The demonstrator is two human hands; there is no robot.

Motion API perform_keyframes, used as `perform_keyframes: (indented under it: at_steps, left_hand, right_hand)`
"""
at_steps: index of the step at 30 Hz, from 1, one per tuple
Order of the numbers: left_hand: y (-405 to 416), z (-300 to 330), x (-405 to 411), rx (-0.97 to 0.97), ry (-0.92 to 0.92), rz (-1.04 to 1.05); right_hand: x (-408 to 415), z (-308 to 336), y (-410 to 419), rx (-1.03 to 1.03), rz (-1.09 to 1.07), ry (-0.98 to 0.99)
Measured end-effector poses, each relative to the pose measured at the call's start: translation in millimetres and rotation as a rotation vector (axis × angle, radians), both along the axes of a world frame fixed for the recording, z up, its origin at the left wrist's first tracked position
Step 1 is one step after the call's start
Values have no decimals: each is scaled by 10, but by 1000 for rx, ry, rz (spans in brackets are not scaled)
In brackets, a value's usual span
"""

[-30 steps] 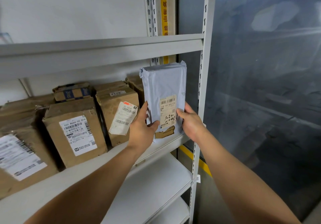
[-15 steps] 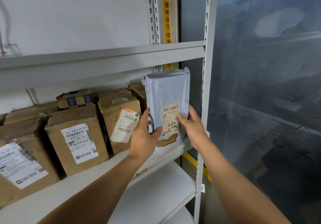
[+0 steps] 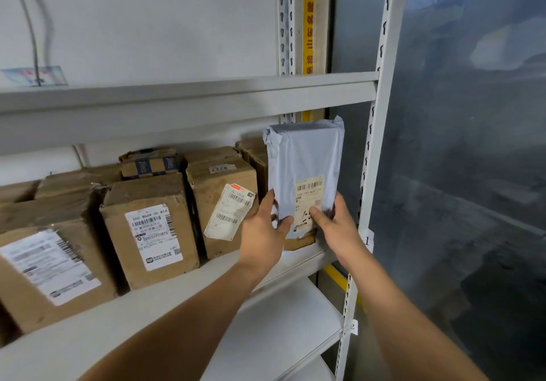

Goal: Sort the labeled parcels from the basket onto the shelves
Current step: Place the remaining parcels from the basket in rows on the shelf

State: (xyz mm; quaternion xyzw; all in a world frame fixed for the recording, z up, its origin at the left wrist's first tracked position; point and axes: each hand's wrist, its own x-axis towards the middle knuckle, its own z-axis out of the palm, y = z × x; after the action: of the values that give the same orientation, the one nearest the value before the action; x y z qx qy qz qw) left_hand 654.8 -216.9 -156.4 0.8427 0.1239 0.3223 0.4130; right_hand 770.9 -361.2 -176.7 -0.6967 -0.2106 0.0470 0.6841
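A grey plastic-wrapped parcel (image 3: 304, 159) with a white barcode label stands upright at the right end of the middle shelf (image 3: 165, 301). My left hand (image 3: 263, 232) grips its lower left edge and my right hand (image 3: 334, 227) grips its lower right edge, thumb on the label. The parcel's bottom is at the shelf's front edge, partly hidden by my hands. A small brown box (image 3: 300, 241) shows just under it. The basket is out of sight.
Several labeled cardboard boxes (image 3: 147, 224) fill the same shelf to the left, one with a loose hanging label (image 3: 229, 212). A white upright post (image 3: 375, 144) bounds the shelf on the right. An upper shelf (image 3: 177, 105) sits above, a lower shelf (image 3: 280, 321) below.
The view has tilted up slightly. Both hands keep hold of the grey parcel, which has shifted a little deeper onto the shelf.
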Motion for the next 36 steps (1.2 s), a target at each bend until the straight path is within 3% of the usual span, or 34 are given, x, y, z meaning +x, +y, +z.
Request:
perform_keyframes:
  at_steps: [6,13,18,23,27,33,36]
  left_hand:
    - [44,16,80,16,-4,40]
    - [143,49,94,18,-30,49]
    - [146,31,43,-25,-14,21]
    - [243,22,-65,-42,13,25]
    - [296,28,-114,-44,26,-10]
    - [320,33,-321,-31,38,-124]
    - [384,-8,-597,9,2,-85]
  right_hand:
    - [127,44,8,81,105,93]
    - [157,12,147,89,125,73]
    - [44,-30,143,-55,-43,-52]
    - [-189,-67,212,-11,-261,-180]
    - [-418,-87,283,-12,-290,-262]
    - [-785,-147,302,-184,-380,-395]
    - [-1042,-103,364,-199,-394,-460]
